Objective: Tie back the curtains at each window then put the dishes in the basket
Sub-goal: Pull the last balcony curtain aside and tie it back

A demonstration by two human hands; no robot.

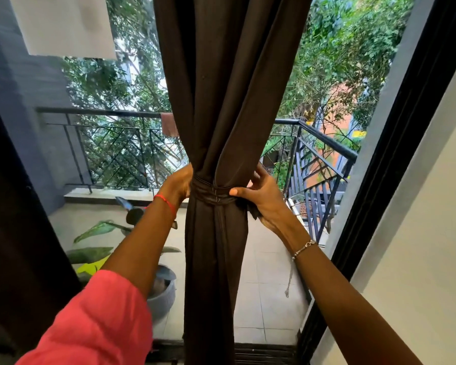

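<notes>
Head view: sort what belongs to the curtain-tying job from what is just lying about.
Job in hand:
dark curtain
tie band wrapped round it
left hand, gripping the curtain at the band
right hand, pinching the band's end

Lying about:
potted plant
balcony railing
reddish cloth hung on the railing

Dark brown curtain point(221, 101) of smooth cloth with a faint sheen, tieback band point(208, 192) of the same cloth with visible stitching, matt black metal railing point(103, 113), coral cloth sleeve point(95, 317), matt pale floor tiles point(261, 285), ribbed matt grey pot point(165, 296), shiny beaded metal bracelet point(303, 248)
</notes>
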